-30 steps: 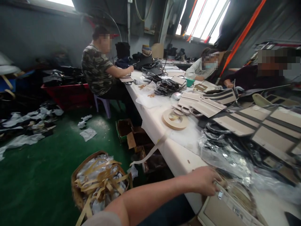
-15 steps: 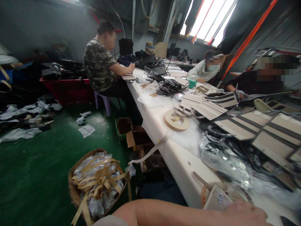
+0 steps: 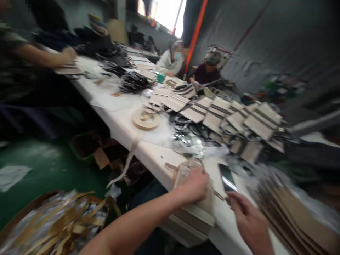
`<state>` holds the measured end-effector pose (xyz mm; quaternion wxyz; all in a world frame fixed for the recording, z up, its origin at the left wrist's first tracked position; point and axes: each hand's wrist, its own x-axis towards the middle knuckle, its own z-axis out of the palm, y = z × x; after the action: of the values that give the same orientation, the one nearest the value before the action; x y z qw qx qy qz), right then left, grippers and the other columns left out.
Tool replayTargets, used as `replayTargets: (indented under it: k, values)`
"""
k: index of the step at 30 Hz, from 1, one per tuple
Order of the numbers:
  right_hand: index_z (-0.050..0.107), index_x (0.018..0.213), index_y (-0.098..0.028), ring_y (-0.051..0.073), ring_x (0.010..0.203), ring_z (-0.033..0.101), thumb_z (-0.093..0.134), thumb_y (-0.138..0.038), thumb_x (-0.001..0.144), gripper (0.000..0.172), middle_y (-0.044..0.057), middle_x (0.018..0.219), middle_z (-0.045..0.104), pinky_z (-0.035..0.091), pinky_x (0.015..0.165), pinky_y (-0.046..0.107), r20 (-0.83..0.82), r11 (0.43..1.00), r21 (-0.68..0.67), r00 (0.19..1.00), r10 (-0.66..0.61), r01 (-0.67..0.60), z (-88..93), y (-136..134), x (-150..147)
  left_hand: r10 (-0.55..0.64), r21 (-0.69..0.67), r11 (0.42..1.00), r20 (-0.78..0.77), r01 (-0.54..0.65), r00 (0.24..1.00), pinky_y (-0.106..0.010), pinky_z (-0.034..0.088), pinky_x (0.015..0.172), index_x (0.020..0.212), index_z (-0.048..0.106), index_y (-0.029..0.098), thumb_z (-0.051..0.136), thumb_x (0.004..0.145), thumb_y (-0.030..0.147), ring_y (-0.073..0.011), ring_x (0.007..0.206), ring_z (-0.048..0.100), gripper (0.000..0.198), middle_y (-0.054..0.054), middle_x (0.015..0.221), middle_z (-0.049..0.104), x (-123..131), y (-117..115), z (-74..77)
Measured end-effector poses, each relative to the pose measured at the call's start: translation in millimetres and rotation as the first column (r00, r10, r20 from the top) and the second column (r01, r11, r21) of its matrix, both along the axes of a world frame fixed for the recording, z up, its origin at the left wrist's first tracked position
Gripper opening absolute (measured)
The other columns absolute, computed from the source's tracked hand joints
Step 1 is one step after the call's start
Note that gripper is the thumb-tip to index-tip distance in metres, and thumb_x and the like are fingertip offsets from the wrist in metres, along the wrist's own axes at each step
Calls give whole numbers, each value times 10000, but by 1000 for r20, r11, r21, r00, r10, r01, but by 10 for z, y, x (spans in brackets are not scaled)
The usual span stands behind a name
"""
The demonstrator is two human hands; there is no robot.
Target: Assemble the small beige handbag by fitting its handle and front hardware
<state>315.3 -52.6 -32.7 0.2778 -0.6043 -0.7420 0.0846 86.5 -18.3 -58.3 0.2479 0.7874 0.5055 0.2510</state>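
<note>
A beige handbag (image 3: 198, 216) with a darker band rests at the near table edge, partly over my lap. My left hand (image 3: 195, 182) lies on its upper part with curled fingers, closed on the bag; the fingertips are hidden. To the right, my right hand (image 3: 248, 216) pinches the end of a narrow brown strap (image 3: 219, 195) that runs out from the bag's side. Blur hides exactly where the strap joins. A dark phone (image 3: 227, 178) lies on the table just beyond my right fingers. Another brown strip (image 3: 171, 166) sticks out left of the bag.
On the white table (image 3: 119, 118) lie a tape roll (image 3: 146, 119), many beige bag pieces (image 3: 217, 113) and clear plastic (image 3: 187, 140). Brown sheets (image 3: 294, 209) stand at right. A scrap basket (image 3: 32, 202) sits on the floor at left. Several co-workers sit along the table.
The view has swung right and down. My right hand, the phone and the brown sheets have come into view. My left hand now shows fully on the bag.
</note>
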Motion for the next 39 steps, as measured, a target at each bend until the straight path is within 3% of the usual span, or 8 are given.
replayTargets:
  k: [1, 3, 8, 13, 18, 24, 32, 39]
  values:
    - [831, 1089, -238, 275, 913, 818, 590, -491, 1050, 352, 102, 1025, 846, 645, 838, 368, -47, 999, -29, 998, 32, -33, 85, -69, 19, 35, -21, 999, 14, -35, 999, -485, 564, 1099, 1269, 737, 124, 799, 785, 190, -391, 1246, 654, 492, -242, 1380, 657, -8, 17, -4]
    - [816, 1167, -223, 264, 1057, 791, 513, -382, 1109, 347, 113, 1176, 818, 630, 964, 395, -94, 993, -26, 989, 115, -118, 162, -40, -26, -4, -7, 1000, 50, 5, 999, -542, 518, 1159, 1281, 728, 116, 745, 821, 140, -416, 1313, 608, 460, -254, 1434, 610, 2, 122, -54]
    - [683, 1436, -234, 314, 1281, 676, 629, -236, 1066, 374, 141, 1365, 707, 577, 1124, 509, 34, 963, -11, 963, 269, -269, 79, 271, -117, -3, -3, 1000, 46, 3, 999, -539, 498, 1169, 1259, 776, 211, 798, 841, 220, -393, 1323, 567, 418, -169, 1434, 579, 101, 309, -124]
    - [657, 1390, -231, 326, 1203, 649, 724, -178, 1022, 378, 131, 1270, 689, 597, 1055, 524, 127, 913, -59, 904, 407, -403, 16, 380, -98, 23, -5, 1000, -31, -23, 999, -505, 490, 1149, 1261, 798, 236, 775, 900, 264, -365, 1288, 574, 363, -160, 1379, 592, 135, 284, -80]
    - [662, 1347, -226, 318, 1167, 635, 685, -97, 1019, 354, 116, 1219, 690, 586, 1038, 515, 238, 875, -52, 845, 479, -481, 66, 505, -70, -2, -17, 1000, -108, 0, 994, -549, 486, 1132, 1330, 780, 240, 704, 997, 394, -406, 1287, 563, 375, -181, 1324, 600, 134, 280, -18]
    - [674, 1207, -206, 302, 1115, 626, 634, -117, 1068, 170, 115, 1167, 685, 573, 1017, 489, 256, 846, -47, 813, 523, -530, 82, 547, -89, -115, -119, 988, -125, 100, 985, -504, 500, 1130, 1367, 781, 235, 638, 933, 163, -379, 1267, 605, 462, -167, 1246, 612, 125, 423, 60]
    - [662, 1180, -212, 305, 1131, 622, 566, -116, 1080, 168, 125, 1170, 670, 576, 1015, 488, 192, 843, -12, 826, 530, -538, -22, 624, -36, -27, -118, 993, -14, 25, 1000, -521, 511, 1108, 1362, 788, 219, 658, 930, 191, -378, 1246, 615, 452, -153, 1196, 627, 230, 526, -76]
    - [654, 1179, -210, 304, 1111, 632, 624, -130, 1069, 139, 121, 1176, 672, 579, 1006, 489, 251, 828, -84, 792, 556, -554, 36, 678, 0, -124, -116, 986, -15, 121, 992, -507, 514, 1145, 1254, 794, 214, 684, 890, 163, -352, 1237, 612, 384, -140, 1219, 620, 160, 587, -59]
